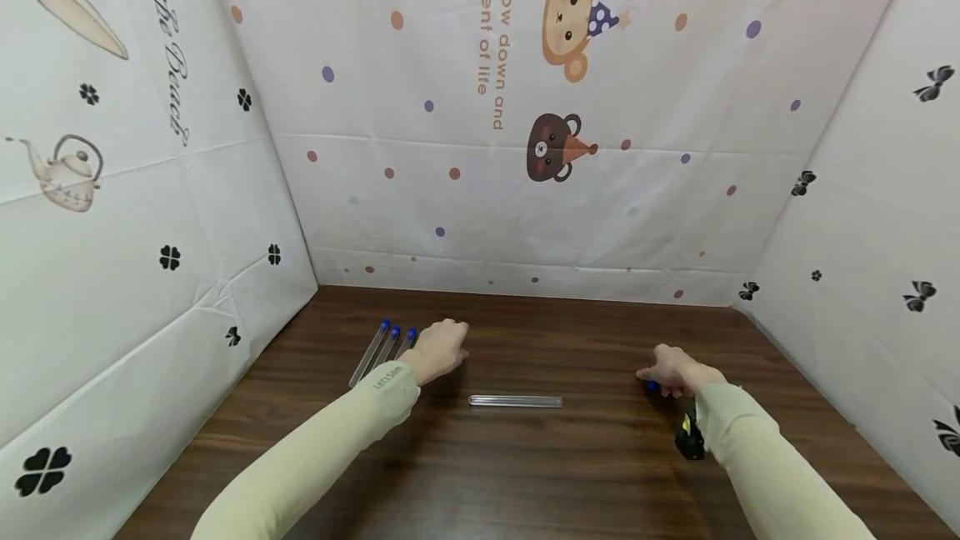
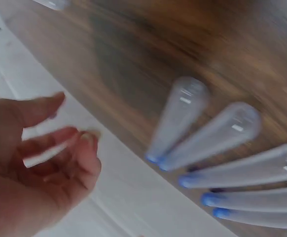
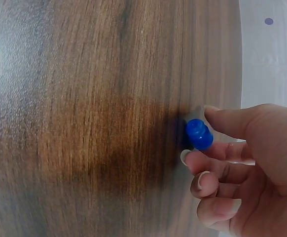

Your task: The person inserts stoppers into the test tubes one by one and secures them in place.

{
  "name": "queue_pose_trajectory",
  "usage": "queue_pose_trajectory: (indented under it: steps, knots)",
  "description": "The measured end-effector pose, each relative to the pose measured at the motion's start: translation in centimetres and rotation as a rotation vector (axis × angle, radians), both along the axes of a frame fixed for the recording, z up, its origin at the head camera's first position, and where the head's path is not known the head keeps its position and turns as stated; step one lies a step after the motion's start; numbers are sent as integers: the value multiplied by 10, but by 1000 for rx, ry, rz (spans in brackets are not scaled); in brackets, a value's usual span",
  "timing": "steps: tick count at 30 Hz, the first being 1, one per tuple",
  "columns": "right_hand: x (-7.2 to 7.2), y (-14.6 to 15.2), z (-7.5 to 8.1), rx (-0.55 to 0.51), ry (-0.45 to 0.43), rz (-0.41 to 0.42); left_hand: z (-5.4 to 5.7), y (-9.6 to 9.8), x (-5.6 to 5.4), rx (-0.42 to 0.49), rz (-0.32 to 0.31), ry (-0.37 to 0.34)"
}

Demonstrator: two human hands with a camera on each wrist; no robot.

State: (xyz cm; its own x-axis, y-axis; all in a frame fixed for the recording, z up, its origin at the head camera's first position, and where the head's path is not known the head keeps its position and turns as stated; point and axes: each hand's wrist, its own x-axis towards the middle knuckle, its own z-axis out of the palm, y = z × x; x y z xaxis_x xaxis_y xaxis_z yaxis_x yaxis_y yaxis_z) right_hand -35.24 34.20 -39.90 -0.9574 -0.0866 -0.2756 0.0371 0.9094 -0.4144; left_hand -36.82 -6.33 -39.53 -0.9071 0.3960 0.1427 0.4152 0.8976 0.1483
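Note:
My left hand (image 1: 441,350) hovers beside a row of clear test tubes with blue caps (image 1: 395,332). In the left wrist view its fingers (image 2: 87,158) are loosely bent, with nothing between them and the thumb. Several capped tubes (image 2: 212,138) fan out to its right there. Far to the right, my right hand (image 1: 671,369) is low over the table at a small blue cap (image 3: 199,134). Its thumb and index finger lie on either side of the cap, a small gap showing at the thumb. A clear test tube (image 1: 515,401) without a cap lies crosswise between the hands.
The brown wood-grain table (image 1: 480,473) is enclosed by white printed cloth walls (image 1: 480,207) at the back and both sides. A small black device (image 1: 690,437) with a yellow mark sits at the right cuff.

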Motion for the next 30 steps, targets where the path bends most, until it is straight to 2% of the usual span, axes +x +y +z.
queue_pose_trajectory:
  steps: [6, 9, 11, 18, 24, 30]
  knots:
    - [0, 1, -1, -1, 14, 5, 7, 33, 22, -69, -214, -75]
    - [0, 1, -2, 1, 21, 14, 3, 48, 31, -128, -292, -92]
    - [1, 1, -3, 0, 28, 28, -2, 55, 35, -168, -319, -87]
    - [2, 2, -3, 14, 42, 30, -18, 69, 39, -229, -334, -68]
    - [1, 2, 5, 12, 51, 36, -24, 72, 40, -245, -286, -33]
    - [-2, -2, 16, -63, 60, 74, -25, 73, 39, -247, -293, 2]
